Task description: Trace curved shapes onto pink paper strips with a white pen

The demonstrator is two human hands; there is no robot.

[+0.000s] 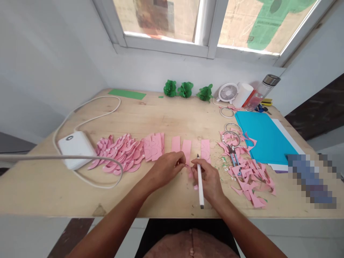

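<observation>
1. The table (53, 193) carries the work in groups, I think to keep finished and waste pieces apart: cut petals (118, 154) on the left, scraps (249, 179) on the right.
2. My left hand (166, 168) pinches a pink strip (186, 150) near the table's front edge, holding it flat.
3. My right hand (209, 179) grips a white pen (200, 186), tip toward the strip.
</observation>
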